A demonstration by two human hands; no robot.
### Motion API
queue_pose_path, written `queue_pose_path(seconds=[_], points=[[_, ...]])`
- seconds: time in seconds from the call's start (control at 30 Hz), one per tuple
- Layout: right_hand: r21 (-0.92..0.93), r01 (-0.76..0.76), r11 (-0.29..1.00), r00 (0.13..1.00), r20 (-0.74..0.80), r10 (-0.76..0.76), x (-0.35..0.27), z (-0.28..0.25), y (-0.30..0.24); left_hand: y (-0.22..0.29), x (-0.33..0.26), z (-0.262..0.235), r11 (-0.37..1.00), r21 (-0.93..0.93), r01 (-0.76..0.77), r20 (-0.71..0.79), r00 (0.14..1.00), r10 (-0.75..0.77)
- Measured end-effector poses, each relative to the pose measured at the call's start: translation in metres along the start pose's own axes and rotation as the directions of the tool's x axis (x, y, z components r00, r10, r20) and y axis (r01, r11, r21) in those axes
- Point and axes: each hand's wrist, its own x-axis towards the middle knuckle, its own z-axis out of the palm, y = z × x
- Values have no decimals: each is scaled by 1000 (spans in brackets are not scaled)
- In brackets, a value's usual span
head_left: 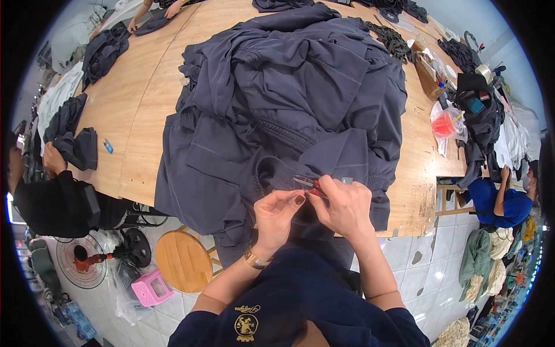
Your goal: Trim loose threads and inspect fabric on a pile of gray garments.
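A big heap of dark grey garments (289,110) lies in front of me, its near edge hanging over the table edge toward my lap. Gathered elastic waistbands show in the cloth. My right hand (350,205) is closed around red-handled thread snips (305,181), whose metal blades point left over a gathered band. Close beside it, my left hand (274,217) pinches thumb and fingertips together near the snips' handles. Whatever is in that pinch is too small to make out.
The wooden table (153,98) carries a blue cutter (108,146) at left and a bagged red container (445,123) at right. A wooden stool (184,260), pink stool (151,288) and fan (81,260) stand at lower left. People work at both sides and at the far left.
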Motion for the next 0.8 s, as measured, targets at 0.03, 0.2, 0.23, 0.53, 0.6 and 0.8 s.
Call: queue_pose_path(seconds=[0.03, 0.2, 0.23, 0.53, 0.6, 0.8], points=[[0, 0, 1000, 1000, -1, 0, 0, -1, 0, 0, -1, 1, 1000, 26, 0, 3, 1000, 0], [-6, 2, 1000, 1000, -6, -2, 4, -3, -3, -1, -3, -1, 987, 158, -31, 35, 999, 26], [-6, 3, 1000, 1000, -6, -3, 4, -3, -3, -1, -3, -1, 983, 177, -38, 37, 999, 31], [715, -265, 646, 941, 44, 336, -2, 13, 3, -2, 4, 0, 992, -120, -41, 78, 996, 51], [782, -248, 572, 933, 33, 359, -3, 22, -8, -3, 5, -2, 977, -212, -27, 104, 993, 50], [816, -219, 535, 903, -38, 427, 0, 24, -9, 7, 10, 7, 990, -139, 4, 50, 999, 3]])
